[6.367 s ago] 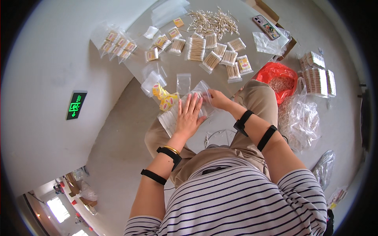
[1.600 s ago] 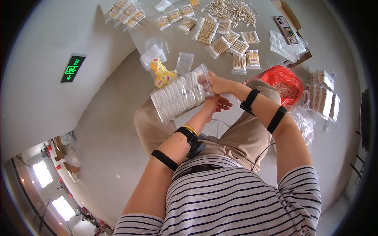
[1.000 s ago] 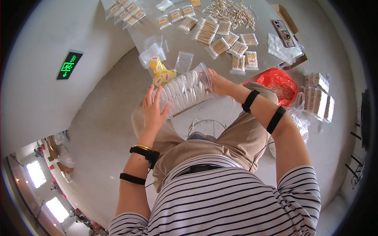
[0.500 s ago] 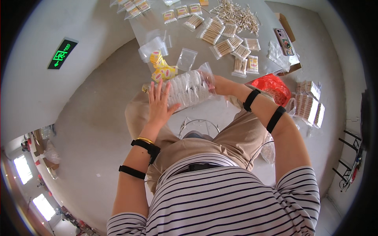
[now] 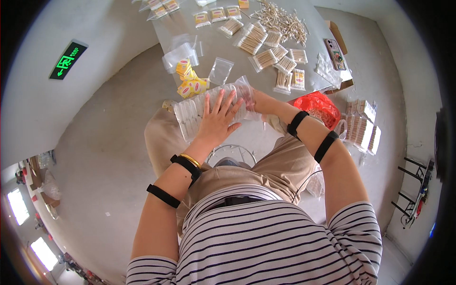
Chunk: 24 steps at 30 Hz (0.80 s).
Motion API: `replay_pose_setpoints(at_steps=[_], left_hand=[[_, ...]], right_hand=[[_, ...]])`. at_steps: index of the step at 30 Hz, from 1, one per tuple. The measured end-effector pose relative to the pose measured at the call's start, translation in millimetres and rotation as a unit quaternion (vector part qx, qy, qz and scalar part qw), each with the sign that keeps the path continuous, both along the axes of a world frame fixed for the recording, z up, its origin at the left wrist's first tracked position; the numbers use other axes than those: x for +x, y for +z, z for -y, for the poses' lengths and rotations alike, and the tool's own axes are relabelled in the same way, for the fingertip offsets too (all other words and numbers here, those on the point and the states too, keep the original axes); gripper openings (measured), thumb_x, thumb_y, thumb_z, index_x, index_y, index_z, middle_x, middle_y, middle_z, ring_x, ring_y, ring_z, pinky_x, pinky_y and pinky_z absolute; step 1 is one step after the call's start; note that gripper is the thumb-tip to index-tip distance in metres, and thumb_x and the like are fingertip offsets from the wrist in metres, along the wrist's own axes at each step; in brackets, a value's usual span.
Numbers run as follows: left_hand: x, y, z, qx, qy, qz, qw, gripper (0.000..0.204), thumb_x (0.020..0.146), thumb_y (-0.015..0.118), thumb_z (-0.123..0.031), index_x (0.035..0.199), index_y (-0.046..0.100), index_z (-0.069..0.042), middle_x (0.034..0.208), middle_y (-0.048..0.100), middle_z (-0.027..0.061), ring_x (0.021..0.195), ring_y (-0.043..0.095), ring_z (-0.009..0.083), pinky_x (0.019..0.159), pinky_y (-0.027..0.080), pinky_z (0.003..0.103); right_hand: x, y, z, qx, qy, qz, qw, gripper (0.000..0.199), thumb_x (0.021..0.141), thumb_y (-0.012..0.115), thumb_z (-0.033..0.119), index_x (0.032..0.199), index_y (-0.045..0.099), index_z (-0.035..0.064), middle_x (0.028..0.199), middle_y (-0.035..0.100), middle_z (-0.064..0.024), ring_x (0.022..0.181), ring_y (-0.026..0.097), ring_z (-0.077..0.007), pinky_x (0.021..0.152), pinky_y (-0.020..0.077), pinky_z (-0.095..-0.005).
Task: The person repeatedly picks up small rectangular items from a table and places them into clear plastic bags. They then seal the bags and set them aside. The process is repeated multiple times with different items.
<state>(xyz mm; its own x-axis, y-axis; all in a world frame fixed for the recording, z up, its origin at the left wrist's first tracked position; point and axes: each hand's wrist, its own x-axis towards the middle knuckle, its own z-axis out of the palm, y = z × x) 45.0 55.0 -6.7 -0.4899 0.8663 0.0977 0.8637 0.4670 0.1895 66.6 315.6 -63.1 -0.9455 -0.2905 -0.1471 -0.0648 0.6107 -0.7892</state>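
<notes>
A clear plastic bag (image 5: 186,115) packed with rows of white bundles, seemingly cotton swab packs, lies across my lap at the near edge of the table. My left hand (image 5: 218,116) rests flat on top of it, fingers spread. At the bag's right end, my right hand (image 5: 259,102) grips the loose mouth of the plastic; its fingertips are partly hidden behind the film. Just beyond the bag are yellow printed cards (image 5: 192,87) and an empty zip bag (image 5: 221,71).
On the grey table (image 5: 209,45) are small packs of cotton swabs (image 5: 251,39), a pile of loose swabs (image 5: 280,21) and a phone (image 5: 335,54). A red plastic bag (image 5: 316,105) and stacked swab packs (image 5: 359,126) stand on the right. Clear bags (image 5: 183,51) lie at the left.
My left hand has slid rightward along the bag, from its left end to nearer its middle. The right hand still grips the bag's mouth. The whole view has shifted slightly.
</notes>
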Motion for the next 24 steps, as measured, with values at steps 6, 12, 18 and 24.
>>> replay_pose_setpoints(at_steps=[6,12,18,24], left_hand=[[2,2,2,0.001,0.008,0.0,1.0,0.084,0.097,0.06,-0.056,0.167,0.029,-0.021,0.173,0.024,0.0084,0.16,0.018,0.0369,0.126,0.01,0.068],[2,1,2,0.007,-0.001,-0.004,1.0,0.085,0.096,0.061,-0.055,0.167,0.028,-0.022,0.173,0.025,0.0084,0.16,0.019,0.0373,0.125,0.011,0.068],[1,-1,4,0.001,0.001,-0.024,1.0,0.086,0.096,0.061,-0.057,0.167,0.027,-0.023,0.173,0.024,0.0077,0.159,0.019,0.0375,0.124,0.011,0.071],[3,1,-1,0.024,0.007,0.0,1.0,0.085,0.096,0.063,-0.055,0.167,0.029,-0.022,0.173,0.024,0.0087,0.159,0.019,0.0387,0.124,0.012,0.07]], right_hand=[[11,21,-4,-0.175,-0.106,0.24,0.949,0.052,0.094,0.08,0.023,0.138,0.058,0.0055,0.12,0.071,-0.0082,0.107,0.069,-0.0165,0.088,0.0557,-0.0348],[14,39,1,-0.192,-0.09,0.251,0.945,0.047,0.097,0.076,0.019,0.14,0.06,0.0073,0.123,0.071,-0.0069,0.113,0.068,-0.0172,0.093,0.0556,-0.0338],[3,59,6,-0.141,-0.069,0.257,0.954,0.049,0.097,0.074,0.014,0.143,0.058,0.0098,0.127,0.07,-0.0093,0.109,0.068,-0.0191,0.09,0.0567,-0.0366],[8,35,-1,-0.251,-0.053,0.222,0.941,0.065,0.099,0.071,0.014,0.159,0.045,0.0151,0.133,0.066,-0.0113,0.111,0.065,-0.0194,0.09,0.0564,-0.039]])
